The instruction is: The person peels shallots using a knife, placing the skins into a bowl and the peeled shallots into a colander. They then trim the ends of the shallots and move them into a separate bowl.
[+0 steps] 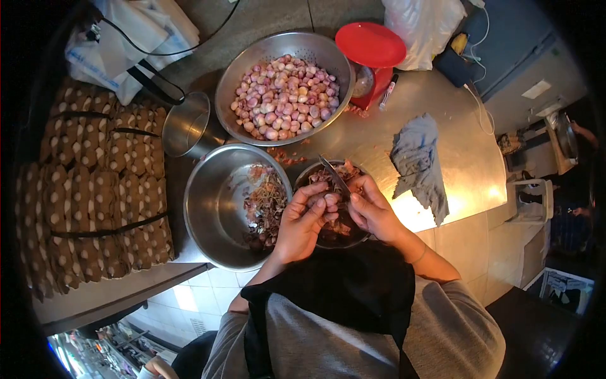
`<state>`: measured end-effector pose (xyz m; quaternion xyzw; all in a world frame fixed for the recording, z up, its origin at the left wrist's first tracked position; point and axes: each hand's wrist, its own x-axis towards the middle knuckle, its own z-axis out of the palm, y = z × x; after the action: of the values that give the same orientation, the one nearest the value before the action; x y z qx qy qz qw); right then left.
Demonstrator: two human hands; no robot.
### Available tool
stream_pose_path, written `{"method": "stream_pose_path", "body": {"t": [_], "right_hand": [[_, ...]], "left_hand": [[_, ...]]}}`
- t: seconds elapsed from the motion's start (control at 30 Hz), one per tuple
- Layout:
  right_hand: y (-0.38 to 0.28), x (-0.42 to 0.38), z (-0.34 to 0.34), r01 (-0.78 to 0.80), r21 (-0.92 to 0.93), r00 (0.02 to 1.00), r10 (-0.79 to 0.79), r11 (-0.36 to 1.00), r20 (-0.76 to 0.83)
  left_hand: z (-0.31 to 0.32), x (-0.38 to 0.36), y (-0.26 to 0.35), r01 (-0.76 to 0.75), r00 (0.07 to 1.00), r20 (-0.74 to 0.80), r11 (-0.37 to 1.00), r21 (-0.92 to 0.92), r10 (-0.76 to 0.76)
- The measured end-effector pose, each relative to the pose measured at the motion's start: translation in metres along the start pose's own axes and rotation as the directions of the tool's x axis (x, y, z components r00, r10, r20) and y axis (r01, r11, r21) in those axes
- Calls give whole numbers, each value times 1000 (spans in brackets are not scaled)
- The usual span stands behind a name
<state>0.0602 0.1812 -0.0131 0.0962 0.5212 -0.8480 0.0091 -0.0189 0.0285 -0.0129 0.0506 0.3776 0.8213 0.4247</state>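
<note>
My right hand [377, 210] grips a small knife [333, 172], its blade pointing up and away to the left. Close against it, my left hand [302, 222] is closed with its fingertips pinched on what looks like a shallot, mostly hidden by the fingers. Both hands are over a metal bowl [303, 177] with reddish skins [341, 228] in it. A larger steel basin [205, 211] stands to the left, with papery peelings [266, 205] along its right side. Beyond the hands, a wide steel colander [225, 118] holds many peeled shallots [284, 98].
Stacked egg trays [95, 189], strapped together, fill the left. A steel pot [186, 126] stands beside the colander. Right of it are a red scale [371, 45], a marker [388, 93] and a grey rag [419, 161]. White plastic bags [424, 28] lie behind.
</note>
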Motion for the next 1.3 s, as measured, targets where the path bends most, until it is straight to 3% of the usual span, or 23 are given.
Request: {"method": "stream_pose_path", "body": {"t": [0.17, 0.3, 0.47, 0.6, 0.73, 1.13, 1.3], "right_hand": [[-6, -8, -2, 49, -60, 999, -50, 997, -12], [-4, -14, -10, -4, -116, 997, 13, 993, 74], [-8, -24, -18, -27, -155, 985, 53, 988, 164], [-8, -27, -10, 173, -356, 964, -85, 918, 251], [-11, -25, -10, 386, -555, 917, -240, 737, 320], [-7, -23, -11, 487, -515, 869, -336, 706, 363], [-13, -29, -12, 355, -626, 933, -217, 694, 288]], "left_hand": [[12, -3, 5, 28, 995, -90, 1000, -12, -29], [14, -7, -3, 34, 988, -145, 996, -83, -46], [14, -11, -19, -80, 989, -133, 994, -73, 69], [16, -16, -22, -98, 982, -162, 995, -32, 92], [23, -12, -24, -201, 963, -182, 979, 1, 198], [14, -11, -32, -271, 950, -154, 963, 17, 270], [14, -10, -33, -256, 951, -167, 966, 33, 258]]}}
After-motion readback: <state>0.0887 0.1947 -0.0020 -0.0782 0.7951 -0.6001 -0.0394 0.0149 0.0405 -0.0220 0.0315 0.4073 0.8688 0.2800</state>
